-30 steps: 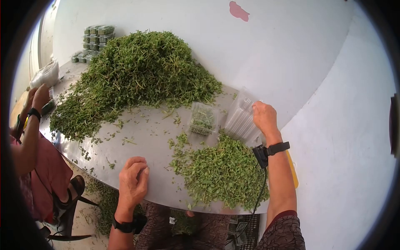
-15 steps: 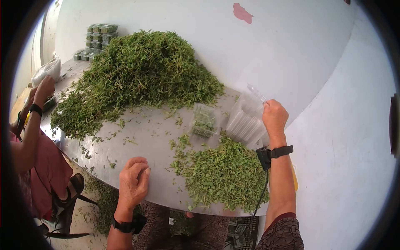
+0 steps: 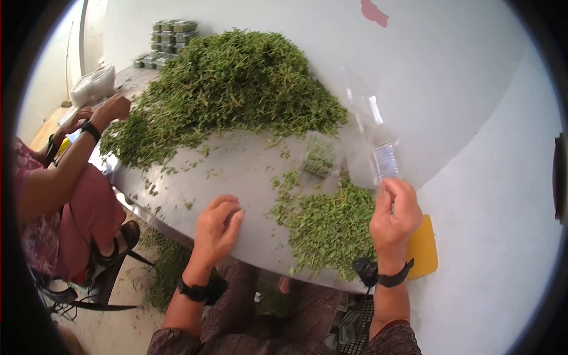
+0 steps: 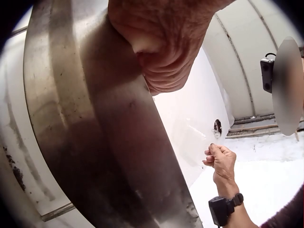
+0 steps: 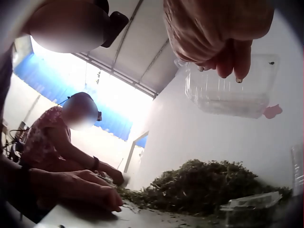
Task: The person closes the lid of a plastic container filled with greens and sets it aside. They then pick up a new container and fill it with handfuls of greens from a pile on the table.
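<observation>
I have the left hand (image 3: 220,228) nearest, fingers loosely bent, at the near edge of a grey, curved-edged steel table (image 3: 236,155). To its right I see a low, flattened pile of green leafy sprigs (image 3: 331,228). Beside that, the right hand (image 3: 395,216) pinches a clear, thin-walled plastic box (image 5: 232,100), which my right wrist camera shows raised in the air. Farther in, a clear plastic box holding greens (image 3: 318,157) sits on the steel, then a tall heap of green stems (image 3: 242,83). Leftward, I see a seated person in rose-coloured clothing (image 3: 94,195); farthest, small clear boxes packed with green (image 3: 171,38) stand stacked near the white wall (image 3: 461,77).
</observation>
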The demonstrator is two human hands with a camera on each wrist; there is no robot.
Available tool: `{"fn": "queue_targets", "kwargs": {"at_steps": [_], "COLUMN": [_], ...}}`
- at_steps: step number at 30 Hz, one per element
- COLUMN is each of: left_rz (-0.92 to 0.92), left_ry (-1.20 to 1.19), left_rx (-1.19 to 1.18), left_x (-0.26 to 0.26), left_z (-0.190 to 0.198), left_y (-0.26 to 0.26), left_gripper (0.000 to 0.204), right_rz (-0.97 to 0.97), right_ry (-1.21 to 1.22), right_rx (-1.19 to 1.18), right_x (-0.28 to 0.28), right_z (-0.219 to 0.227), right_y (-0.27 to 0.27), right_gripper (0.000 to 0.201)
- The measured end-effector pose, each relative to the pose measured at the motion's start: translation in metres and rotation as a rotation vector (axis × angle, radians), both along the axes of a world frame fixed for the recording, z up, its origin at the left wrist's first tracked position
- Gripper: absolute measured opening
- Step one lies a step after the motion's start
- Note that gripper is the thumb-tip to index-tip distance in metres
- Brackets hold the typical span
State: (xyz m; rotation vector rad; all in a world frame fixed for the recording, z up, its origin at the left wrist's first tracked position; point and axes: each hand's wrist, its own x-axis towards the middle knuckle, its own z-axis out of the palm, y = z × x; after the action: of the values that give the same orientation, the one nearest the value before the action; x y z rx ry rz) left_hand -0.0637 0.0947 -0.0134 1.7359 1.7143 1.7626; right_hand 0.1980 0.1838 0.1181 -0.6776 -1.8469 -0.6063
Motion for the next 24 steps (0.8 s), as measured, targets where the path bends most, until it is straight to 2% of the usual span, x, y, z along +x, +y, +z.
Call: {"fn": "queue_targets", "kwargs": {"at_steps": [6,7,8,10,11,12,14,17,21,24], "left_rz": [-0.065,-0.133,-0.121,-0.33,-0.455,-0.449,-0.572,-0.632,-0.623,-0.681], "left_ry": [-0.065,-0.097,-0.093,-0.687,-0.692,-0.695,-0.676,-0.797,-0.73,-0.812], "left_rx": [0.016,-0.047,-0.062,0.021,-0.05,-0.062,-0.009,-0.046,-0.091,-0.086], "left_x": [0.002,-0.002,0.001,0.012,0.01,0.014,0.027,0.037,0.049,0.061], "left_z": [0.005,0.0,0.0,0.004,0.003,0.005,0.013,0.027,0.031,0.034], "left_y": [-0.009,-0.012,-0.018,-0.024,-0.031,-0.036,-0.047,-0.062,-0.076,-0.084], "left_gripper": [0.015,0.026,0.026,0.035,0.052,0.052,0.073,0.081,0.08,0.071], "right_rz": [0.19,0.221,0.232,0.256,0.263,0.264,0.282,0.303,0.325,0.387], "right_ry": [0.045,0.054,0.06,0.074,0.089,0.09,0.097,0.091,0.12,0.119], "right_rx": [-0.173,-0.195,-0.21,-0.241,-0.256,-0.268,-0.301,-0.308,-0.378,-0.405], "right_x": [-0.025,-0.026,-0.027,-0.029,-0.029,-0.028,-0.025,-0.02,-0.013,-0.011], "right_z": [-0.044,-0.051,-0.057,-0.066,-0.072,-0.074,-0.079,-0.083,-0.092,-0.095], "right_y": [-0.058,-0.064,-0.072,-0.086,-0.093,-0.097,-0.106,-0.116,-0.129,-0.138], "right_gripper": [0.015,0.015,0.015,0.016,0.017,0.017,0.018,0.018,0.018,0.016]}}
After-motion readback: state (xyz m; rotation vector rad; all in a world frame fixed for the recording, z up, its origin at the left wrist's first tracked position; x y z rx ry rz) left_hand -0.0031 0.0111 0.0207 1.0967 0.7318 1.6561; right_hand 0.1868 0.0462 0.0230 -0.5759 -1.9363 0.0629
